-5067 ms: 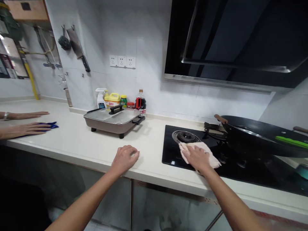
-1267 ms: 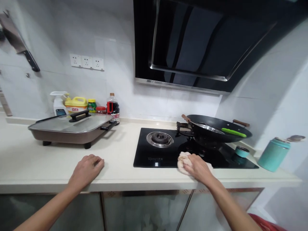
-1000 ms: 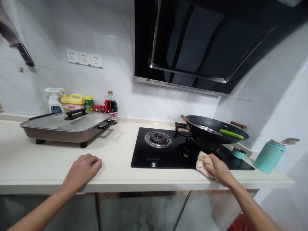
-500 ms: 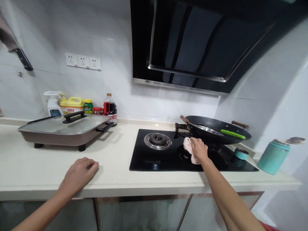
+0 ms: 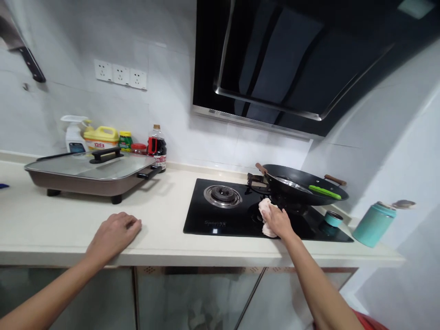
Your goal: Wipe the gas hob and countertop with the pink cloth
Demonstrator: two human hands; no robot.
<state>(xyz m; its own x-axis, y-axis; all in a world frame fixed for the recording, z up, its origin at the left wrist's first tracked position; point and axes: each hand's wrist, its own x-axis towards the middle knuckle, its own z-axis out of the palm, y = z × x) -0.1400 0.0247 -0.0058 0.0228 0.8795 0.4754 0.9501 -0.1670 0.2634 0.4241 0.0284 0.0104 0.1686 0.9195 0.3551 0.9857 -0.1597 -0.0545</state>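
Note:
My right hand [image 5: 279,222] grips a pale pink cloth [image 5: 267,211] and presses it on the black glass gas stove [image 5: 237,224], by the front of the right side. Just behind it stands a dark wok [image 5: 299,195] with a green-handled utensil [image 5: 325,191] lying in it. To the left is the bare burner [image 5: 222,196]. My left hand [image 5: 115,233] rests on the pale counter [image 5: 161,215], its fingers curled in and no object showing in them. The underside of the right hand's fingers is hidden by the cloth.
A lidded electric pan [image 5: 92,176] occupies the left counter, with bottles such as a soy sauce bottle [image 5: 157,149] behind it. At right are a turquoise jar [image 5: 374,224] and its small lid [image 5: 333,219]. A range hood [image 5: 275,68] overhangs the stove; a cleaver [image 5: 20,43] hangs at upper left.
The cloth under my right hand has slid a little toward the stove's front edge. My left hand stays in place on the counter. The view has shifted and tilted slightly.

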